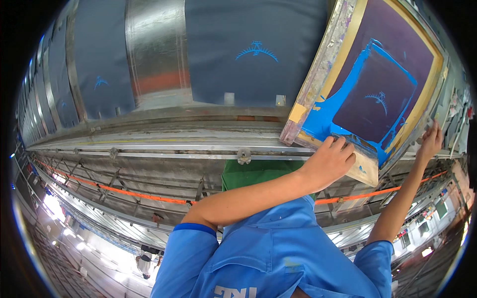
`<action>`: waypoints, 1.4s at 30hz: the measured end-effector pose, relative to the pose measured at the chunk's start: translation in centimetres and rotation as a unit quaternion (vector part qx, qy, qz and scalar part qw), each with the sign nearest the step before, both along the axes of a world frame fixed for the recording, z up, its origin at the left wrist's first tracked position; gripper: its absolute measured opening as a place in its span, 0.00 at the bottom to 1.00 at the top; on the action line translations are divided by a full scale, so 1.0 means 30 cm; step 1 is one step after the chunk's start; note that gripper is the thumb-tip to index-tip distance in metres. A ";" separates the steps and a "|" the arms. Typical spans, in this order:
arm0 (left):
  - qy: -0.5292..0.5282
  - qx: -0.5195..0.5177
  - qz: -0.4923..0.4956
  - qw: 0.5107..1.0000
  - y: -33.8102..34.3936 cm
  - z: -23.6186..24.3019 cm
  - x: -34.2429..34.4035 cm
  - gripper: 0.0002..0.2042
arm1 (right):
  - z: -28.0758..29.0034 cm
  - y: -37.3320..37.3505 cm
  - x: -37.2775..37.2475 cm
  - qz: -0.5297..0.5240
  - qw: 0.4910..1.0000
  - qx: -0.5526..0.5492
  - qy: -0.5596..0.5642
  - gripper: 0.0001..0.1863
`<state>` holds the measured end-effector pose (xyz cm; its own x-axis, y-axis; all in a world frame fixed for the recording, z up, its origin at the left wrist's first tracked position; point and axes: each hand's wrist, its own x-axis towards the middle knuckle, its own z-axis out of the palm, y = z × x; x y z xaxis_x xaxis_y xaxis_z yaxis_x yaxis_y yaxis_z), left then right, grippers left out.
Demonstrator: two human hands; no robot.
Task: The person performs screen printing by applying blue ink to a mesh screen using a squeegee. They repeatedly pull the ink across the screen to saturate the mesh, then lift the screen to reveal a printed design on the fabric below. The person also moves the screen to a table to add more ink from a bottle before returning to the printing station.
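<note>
My left hand [330,166] is closed round the wooden handle of a squeegee [365,170], which rests at the near end of a printing screen. Blue ink [325,116] lies along the squeegee's edge and outlines a rectangle on the purple mesh [397,30]. Inside that rectangle a small arched motif [378,101] shows. The screen frame [318,69] is tilted, its sides smeared with old ink. At its near right corner my right hand [431,141] has its fingers closed on the frame's edge; the fingertips are partly hidden.
Dark fabric panels [213,49] lie along the long table, several with a blue arched print [256,51]. A bare metal strip [156,44] separates two panels. A metal rail [198,155] with stops [244,156] runs along the near edge. Below is an orange bar [144,197].
</note>
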<state>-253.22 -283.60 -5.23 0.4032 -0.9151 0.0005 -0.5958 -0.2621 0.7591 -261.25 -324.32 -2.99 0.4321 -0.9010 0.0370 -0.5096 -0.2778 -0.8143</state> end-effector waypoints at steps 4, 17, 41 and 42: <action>-0.002 0.003 0.008 1.000 0.000 0.000 0.001 0.15 | 0.005 0.013 0.025 -0.004 1.000 -0.001 0.004 0.14; -0.008 -0.005 0.046 0.999 0.003 0.006 -0.009 0.15 | -0.016 -0.006 0.083 0.037 0.999 0.005 -0.004 0.15; -0.031 0.069 0.151 0.986 0.256 0.023 0.092 0.23 | -0.247 0.304 0.476 0.156 0.984 0.076 -0.042 0.16; -0.032 0.059 0.166 0.984 0.296 0.026 0.114 0.24 | -0.272 0.351 0.510 0.172 0.982 0.058 -0.046 0.15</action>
